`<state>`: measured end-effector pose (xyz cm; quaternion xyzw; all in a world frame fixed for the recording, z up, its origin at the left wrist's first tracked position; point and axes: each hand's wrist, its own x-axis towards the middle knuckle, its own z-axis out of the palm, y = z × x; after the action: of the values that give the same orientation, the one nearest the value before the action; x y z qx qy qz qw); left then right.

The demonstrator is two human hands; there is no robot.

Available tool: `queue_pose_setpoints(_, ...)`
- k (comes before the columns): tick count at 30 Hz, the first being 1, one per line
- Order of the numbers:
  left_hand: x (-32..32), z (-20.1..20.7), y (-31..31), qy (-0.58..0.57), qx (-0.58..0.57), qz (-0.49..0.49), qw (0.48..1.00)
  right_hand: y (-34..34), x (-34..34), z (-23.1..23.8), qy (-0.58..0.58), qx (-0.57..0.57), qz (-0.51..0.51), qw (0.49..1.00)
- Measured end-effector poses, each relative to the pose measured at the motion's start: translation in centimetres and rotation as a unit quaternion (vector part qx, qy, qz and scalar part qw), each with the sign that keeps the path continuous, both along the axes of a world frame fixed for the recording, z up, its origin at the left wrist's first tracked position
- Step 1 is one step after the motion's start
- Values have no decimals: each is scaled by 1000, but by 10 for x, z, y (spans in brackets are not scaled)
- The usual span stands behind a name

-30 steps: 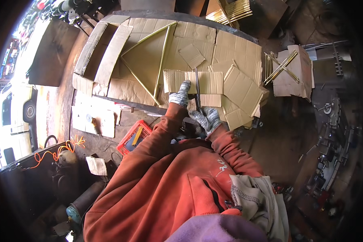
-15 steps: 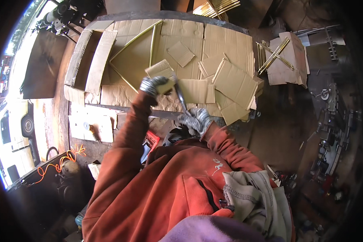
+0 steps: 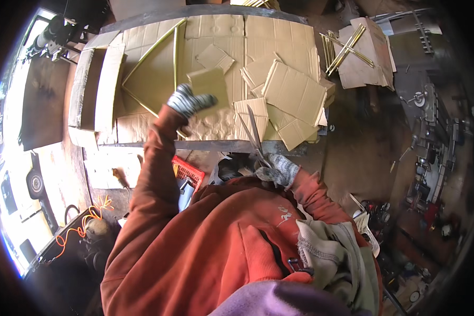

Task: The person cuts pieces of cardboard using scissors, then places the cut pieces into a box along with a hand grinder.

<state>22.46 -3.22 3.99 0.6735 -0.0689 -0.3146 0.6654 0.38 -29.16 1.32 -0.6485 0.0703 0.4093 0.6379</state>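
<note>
My left hand point(image 3: 188, 100), in a striped glove, is raised over the left half of the cardboard-covered table. Its thumb lies across a small flat piece of cardboard point(image 3: 211, 84), gripped at the lower left; the fingers behind are hidden. Close to my body, my right hand point(image 3: 280, 169), also gloved, is closed round the handles of a pair of scissors point(image 3: 255, 138). The blades are spread and point away from me. Just beyond their tips is a cut cardboard piece point(image 3: 252, 109), beside a pile of larger cardboard sheets point(image 3: 294, 94).
A triangular brass-coloured frame point(image 3: 175, 55) lies on the cardboard cover point(image 3: 216, 31). To its left is an open cardboard box point(image 3: 92, 89). Brass-coloured rods point(image 3: 348, 50) cross at the right, near a machine point(image 3: 424, 113). A red crate point(image 3: 188, 171) sits below the table edge.
The scissors have come away from the cardboard and their blades have spread. My left hand has shifted left with its piece, while another piece now lies near the pile. The whole view has shifted.
</note>
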Motion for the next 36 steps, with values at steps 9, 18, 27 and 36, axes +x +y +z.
queue_pose_setpoints(9,-81,-61,-116,-371,468,-213,773,-131,3,31,155,245,-533,795)
queue_pose_setpoints(18,-53,-45,-113,-47,479,-311,820,-295,50,-62,-53,-90,-574,812)
queue_pose_setpoints(27,138,-93,-20,-202,475,-172,839,-400,-29,-172,136,-148,-638,743)
queue_pose_setpoints(36,118,-88,-121,10,479,49,876,-419,-111,-279,282,-90,-587,754)
